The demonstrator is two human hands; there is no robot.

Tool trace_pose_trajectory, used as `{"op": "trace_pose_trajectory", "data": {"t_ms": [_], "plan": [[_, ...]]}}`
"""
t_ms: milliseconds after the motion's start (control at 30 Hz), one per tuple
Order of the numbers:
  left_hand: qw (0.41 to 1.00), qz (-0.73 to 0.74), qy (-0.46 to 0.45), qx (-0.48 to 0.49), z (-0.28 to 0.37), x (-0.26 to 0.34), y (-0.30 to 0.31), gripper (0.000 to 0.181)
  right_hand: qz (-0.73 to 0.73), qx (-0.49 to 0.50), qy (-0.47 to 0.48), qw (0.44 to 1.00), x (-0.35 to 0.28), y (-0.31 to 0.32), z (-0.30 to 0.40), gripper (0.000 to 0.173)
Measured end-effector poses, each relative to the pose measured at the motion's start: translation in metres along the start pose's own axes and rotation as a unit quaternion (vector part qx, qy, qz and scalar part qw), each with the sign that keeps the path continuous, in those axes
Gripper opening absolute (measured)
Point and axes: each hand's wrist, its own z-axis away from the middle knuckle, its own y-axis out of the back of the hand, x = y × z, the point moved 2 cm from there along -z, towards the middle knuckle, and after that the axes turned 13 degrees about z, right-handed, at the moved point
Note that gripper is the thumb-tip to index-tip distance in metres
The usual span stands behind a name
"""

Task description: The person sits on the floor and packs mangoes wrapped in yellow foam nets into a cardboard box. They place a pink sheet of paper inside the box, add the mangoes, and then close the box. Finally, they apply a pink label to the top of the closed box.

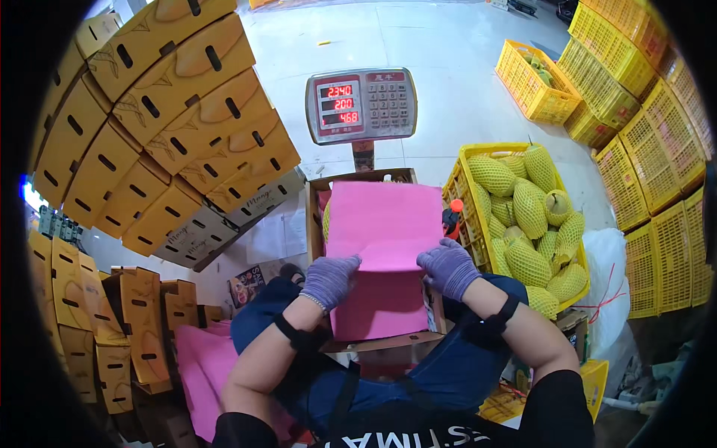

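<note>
A pink sheet point(386, 224), folded or creased across its width, stretches between my gloved hands above an open cardboard box point(386, 343). My left hand point(330, 283) pinches its lower left corner, and my right hand point(450, 270) grips the lower right one. More pink lining point(381, 308) shows inside the near part of the box. At the box's left side, a bit of yellow foam netting point(326, 218) peeks out from under the sheet; the other contents are hidden. Behind the box rises a digital scale's display point(361, 106) with lit red digits.
Right of the box, a yellow plastic crate point(470, 207) holds net-wrapped mangoes point(529, 207). A red-and-black tool point(452, 218) sits between them. Stacked mango cartons point(185, 117) lean in on the left; yellow crates point(650, 168) tower at right. Pink sheets point(204, 381) lie by my left leg.
</note>
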Motion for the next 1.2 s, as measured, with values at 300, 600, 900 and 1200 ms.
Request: {"op": "trace_pose_trajectory", "data": {"t_ms": [300,600,900,1200], "plan": [[0.994,-0.023,0.044,0.102,-0.077,-0.061,0.012,0.03,-0.012,0.139,-0.05,0.989,0.063,-0.007,-0.083,0.037],[0.986,0.022,0.164,0.022,-0.078,-0.073,0.008,0.036,0.043,0.051,-0.074,0.995,0.052,0.01,-0.124,0.035],[0.972,0.147,0.059,-0.171,0.022,-0.029,0.029,0.035,-0.184,-0.145,0.107,0.966,0.011,0.021,-0.01,0.025],[0.978,-0.118,0.114,-0.127,0.005,-0.034,-0.043,0.043,-0.064,-0.141,-0.038,0.987,-0.022,-0.028,-0.05,0.023]]}}
